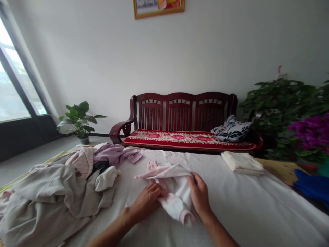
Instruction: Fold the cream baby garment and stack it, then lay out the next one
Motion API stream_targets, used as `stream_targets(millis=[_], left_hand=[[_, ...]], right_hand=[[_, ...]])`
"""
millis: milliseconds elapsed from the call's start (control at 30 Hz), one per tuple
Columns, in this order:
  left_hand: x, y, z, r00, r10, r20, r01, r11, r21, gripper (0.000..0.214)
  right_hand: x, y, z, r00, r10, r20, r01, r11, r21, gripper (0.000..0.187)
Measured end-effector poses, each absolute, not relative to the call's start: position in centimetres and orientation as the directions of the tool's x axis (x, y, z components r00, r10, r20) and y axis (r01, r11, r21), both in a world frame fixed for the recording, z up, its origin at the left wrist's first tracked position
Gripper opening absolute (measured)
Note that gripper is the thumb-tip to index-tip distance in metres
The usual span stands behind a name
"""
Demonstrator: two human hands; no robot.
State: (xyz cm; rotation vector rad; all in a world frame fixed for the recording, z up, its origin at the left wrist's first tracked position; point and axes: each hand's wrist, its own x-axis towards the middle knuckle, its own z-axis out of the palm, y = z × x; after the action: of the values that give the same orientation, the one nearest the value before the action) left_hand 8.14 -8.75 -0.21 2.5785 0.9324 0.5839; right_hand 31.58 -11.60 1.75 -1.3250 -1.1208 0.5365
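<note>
A small white and pink garment (177, 204) with pink-edged cuffs lies bunched on the white cloth in front of me. It looks like a child's top or trousers; the folds hide which. My left hand (149, 199) has its fingers curled onto the garment's left side. On the other side, my right hand (199, 193) pinches a raised edge, thumb and fingers closed over the fabric. Part of the garment is lifted into a fold between the two hands.
A heap of loose clothes (51, 195) spreads on the left. Folded cream cloth (241, 163) sits at the right on the white sheet (231, 206), near a blue cloth (311, 187). Behind stand a red wooden bench (180, 113), a potted plant (83, 120) and purple flowers (311, 132).
</note>
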Motion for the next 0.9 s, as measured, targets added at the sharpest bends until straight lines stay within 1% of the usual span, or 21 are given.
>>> stream_targets(millis=[67,100,167,233,300,367,433,467,500,533,567,633,700,733,800,867,900], left_hand=[[8.1,-8.4,-0.6,0.668,0.690,0.277,0.539,-0.706,0.459,0.037],[8.0,-8.3,-0.8,0.652,0.704,0.283,0.547,-0.695,0.467,0.039],[7.8,-8.2,-1.4,0.618,0.730,0.293,0.570,-0.672,0.473,0.039],[7.6,-8.3,-2.0,0.596,0.742,0.305,0.589,-0.663,0.461,0.033],[7.6,-8.3,-2.4,0.605,0.726,0.326,0.584,-0.683,0.438,0.029],[7.9,-8.1,-2.5,0.633,0.691,0.348,0.556,-0.719,0.416,0.028],[8.3,-7.9,-2.3,0.648,0.671,0.361,0.534,-0.738,0.413,0.025],[8.4,-7.7,-2.2,0.639,0.676,0.367,0.533,-0.733,0.422,0.023],[8.5,-7.6,-2.1,0.621,0.688,0.376,0.534,-0.722,0.439,0.021],[8.5,-7.5,-2.1,0.596,0.700,0.392,0.532,-0.711,0.460,0.021],[8.3,-7.5,-2.0,0.561,0.713,0.421,0.528,-0.700,0.481,0.020],[7.8,-7.6,-2.0,0.460,0.727,0.511,0.522,-0.686,0.506,0.018],[7.2,-7.8,-2.1,0.353,0.717,0.601,0.533,-0.682,0.501,0.018],[6.9,-7.9,-2.1,0.316,0.708,0.631,0.546,-0.680,0.490,0.018],[6.3,-7.8,-2.2,0.297,0.702,0.647,0.582,-0.671,0.460,0.018],[6.0,-7.6,-2.4,0.311,0.721,0.619,0.636,-0.641,0.428,0.017],[5.8,-7.5,-2.5,0.315,0.736,0.599,0.670,-0.620,0.408,0.018]], right_hand=[[33.5,-11.8,1.7,0.639,0.726,0.255,0.090,0.258,-0.962,0.034],[34.6,-12.1,1.4,0.704,0.678,0.210,0.037,0.260,-0.965,0.037],[36.4,-12.8,0.4,0.754,0.644,0.128,-0.018,0.216,-0.976,0.042],[38.0,-13.5,-0.7,0.742,0.669,0.049,-0.042,0.120,-0.992,0.048],[39.2,-14.0,-1.5,0.697,0.717,0.021,0.005,0.024,-1.000,0.058],[40.3,-14.1,-1.8,0.625,0.776,0.088,0.166,-0.022,-0.986,0.062],[41.2,-13.7,-1.6,0.539,0.819,0.198,0.347,-0.002,-0.938,0.052],[41.4,-13.5,-1.6,0.512,0.826,0.235,0.393,0.017,-0.919,0.044],[41.6,-13.2,-1.5,0.494,0.836,0.239,0.394,0.030,-0.919,0.038],[41.6,-13.1,-1.6,0.485,0.847,0.220,0.349,0.043,-0.936,0.034],[41.5,-13.0,-1.6,0.483,0.856,0.186,0.264,0.061,-0.963,0.031],[41.0,-12.9,-1.8,0.495,0.861,0.115,0.021,0.121,-0.992,0.026],[40.5,-13.1,-1.8,0.546,0.836,0.058,-0.211,0.204,-0.956,0.021],[40.3,-13.2,-1.8,0.581,0.813,0.024,-0.297,0.240,-0.924,0.021],[40.0,-13.5,-1.7,0.599,0.799,-0.054,-0.407,0.245,-0.880,0.027],[39.9,-13.9,-1.6,0.559,0.823,-0.096,-0.436,0.194,-0.879,0.038],[39.9,-14.1,-1.5,0.514,0.853,-0.093,-0.424,0.158,-0.892,0.041]])
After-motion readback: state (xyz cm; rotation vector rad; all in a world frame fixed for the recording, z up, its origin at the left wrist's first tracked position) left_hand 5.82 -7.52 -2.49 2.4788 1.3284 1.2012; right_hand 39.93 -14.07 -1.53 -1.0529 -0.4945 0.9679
